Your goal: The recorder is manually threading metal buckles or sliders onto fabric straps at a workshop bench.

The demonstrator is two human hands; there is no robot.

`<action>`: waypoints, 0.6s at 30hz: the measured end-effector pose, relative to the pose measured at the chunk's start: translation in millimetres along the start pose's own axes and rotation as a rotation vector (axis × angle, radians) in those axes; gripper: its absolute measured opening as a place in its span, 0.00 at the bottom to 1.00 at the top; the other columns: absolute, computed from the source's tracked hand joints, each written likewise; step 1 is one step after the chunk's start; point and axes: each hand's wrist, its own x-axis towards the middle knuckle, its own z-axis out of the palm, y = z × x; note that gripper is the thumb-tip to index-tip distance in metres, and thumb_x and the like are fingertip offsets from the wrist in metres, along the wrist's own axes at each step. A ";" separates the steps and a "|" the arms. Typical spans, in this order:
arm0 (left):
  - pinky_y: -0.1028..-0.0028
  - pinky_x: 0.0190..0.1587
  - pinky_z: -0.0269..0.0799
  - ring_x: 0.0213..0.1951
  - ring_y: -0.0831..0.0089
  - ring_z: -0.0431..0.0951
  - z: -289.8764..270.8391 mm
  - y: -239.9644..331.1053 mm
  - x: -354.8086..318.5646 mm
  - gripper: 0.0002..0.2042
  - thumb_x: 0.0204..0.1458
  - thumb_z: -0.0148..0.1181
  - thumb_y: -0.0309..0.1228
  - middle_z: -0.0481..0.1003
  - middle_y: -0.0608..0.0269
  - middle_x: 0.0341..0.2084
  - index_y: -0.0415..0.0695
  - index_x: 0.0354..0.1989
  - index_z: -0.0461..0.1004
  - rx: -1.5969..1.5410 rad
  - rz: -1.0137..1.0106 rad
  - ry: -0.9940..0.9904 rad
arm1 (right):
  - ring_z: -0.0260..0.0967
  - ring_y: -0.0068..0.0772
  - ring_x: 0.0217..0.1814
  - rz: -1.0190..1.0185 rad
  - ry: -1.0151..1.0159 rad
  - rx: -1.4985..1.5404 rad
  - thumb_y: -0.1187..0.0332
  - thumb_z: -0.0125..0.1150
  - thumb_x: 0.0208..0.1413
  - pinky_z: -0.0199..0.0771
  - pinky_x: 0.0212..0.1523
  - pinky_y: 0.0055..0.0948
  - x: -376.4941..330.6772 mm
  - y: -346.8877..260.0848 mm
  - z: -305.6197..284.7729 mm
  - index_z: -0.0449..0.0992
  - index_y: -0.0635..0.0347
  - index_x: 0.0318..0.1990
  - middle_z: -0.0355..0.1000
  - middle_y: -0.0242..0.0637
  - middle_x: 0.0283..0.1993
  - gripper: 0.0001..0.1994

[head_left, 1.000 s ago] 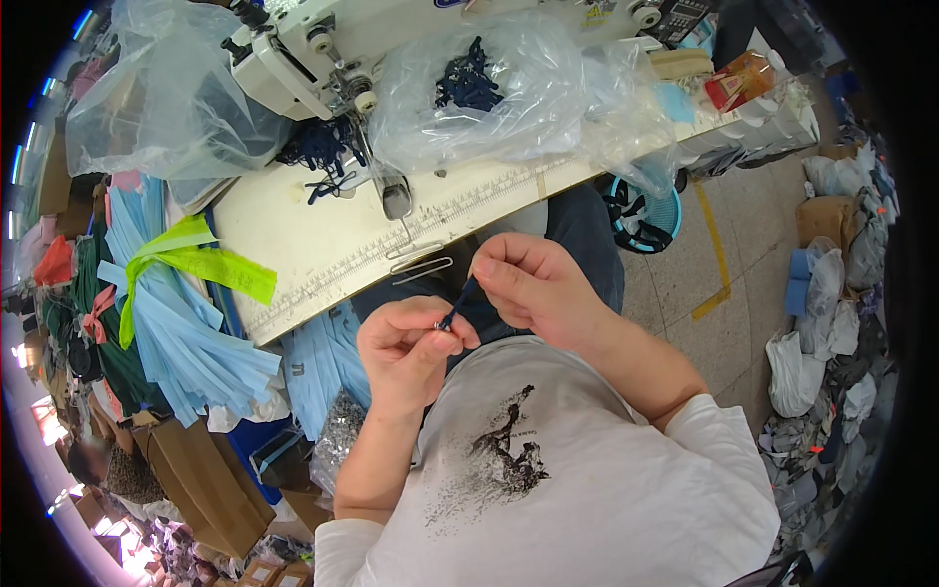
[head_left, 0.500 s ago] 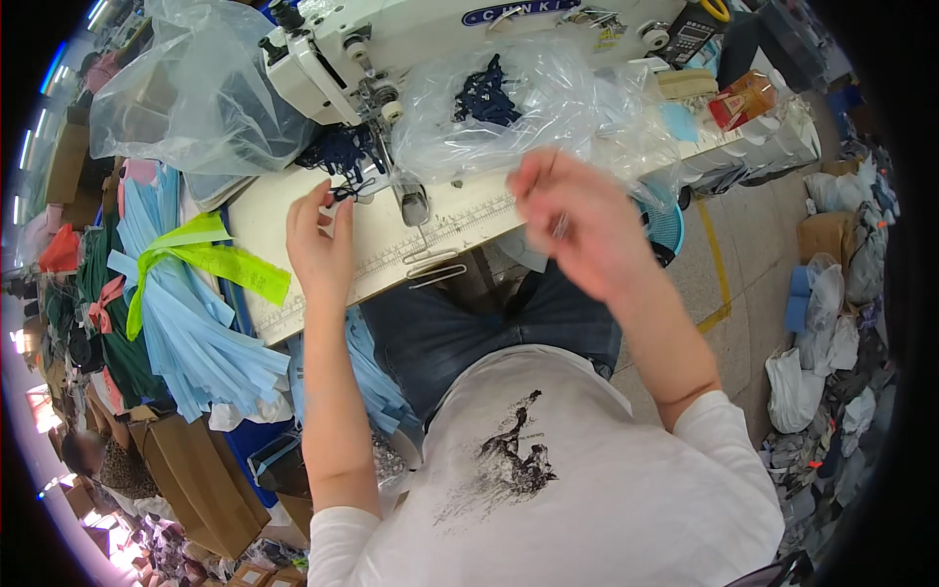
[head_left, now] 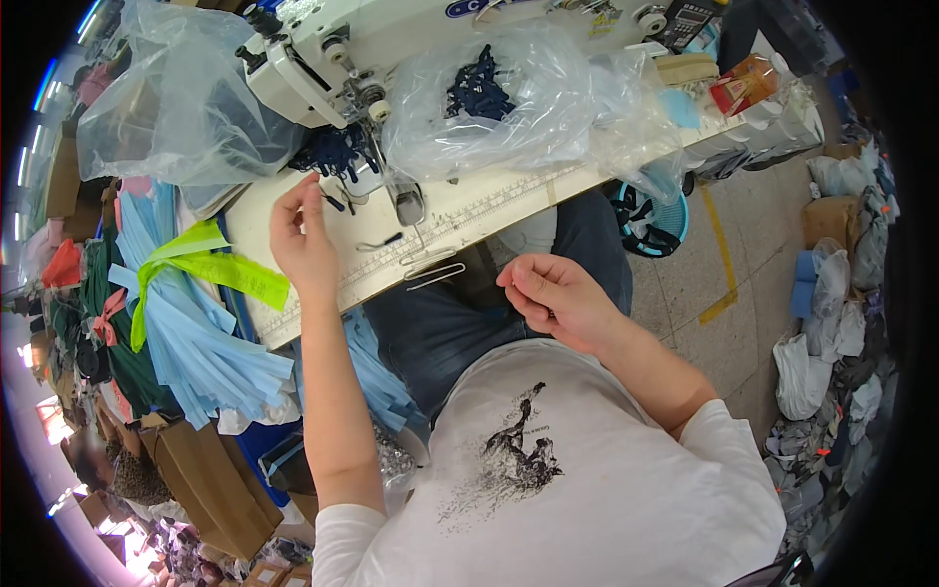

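Small dark trim piece [head_left: 334, 202] sits on the table near its front edge, just left of the sewing machine [head_left: 323, 49] needle. Looks light, limp, prob slips easy, so best pinched at one end. My left hand [head_left: 301, 240] hovers beside it, fingers [head_left: 311, 196] narrow, thumb near forefinger, holding nothing I can see. Right hand [head_left: 558, 298] over my lap, loosely curled, empty afaict.

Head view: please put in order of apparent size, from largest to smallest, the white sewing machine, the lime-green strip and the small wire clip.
1. White sewing machine, partly cut off.
2. Lime-green strip.
3. Small wire clip, near the table edge.
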 end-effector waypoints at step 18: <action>0.74 0.35 0.69 0.31 0.70 0.74 -19.0 95.7 -84.2 0.11 0.56 0.57 0.21 0.74 0.57 0.31 0.36 0.47 0.73 -0.879 -0.463 -0.134 | 0.57 0.13 0.23 -0.011 -0.124 0.081 0.65 0.51 0.65 0.49 0.17 0.13 -2.3 -7.7 12.4 0.72 0.62 0.47 0.71 0.32 0.35 0.11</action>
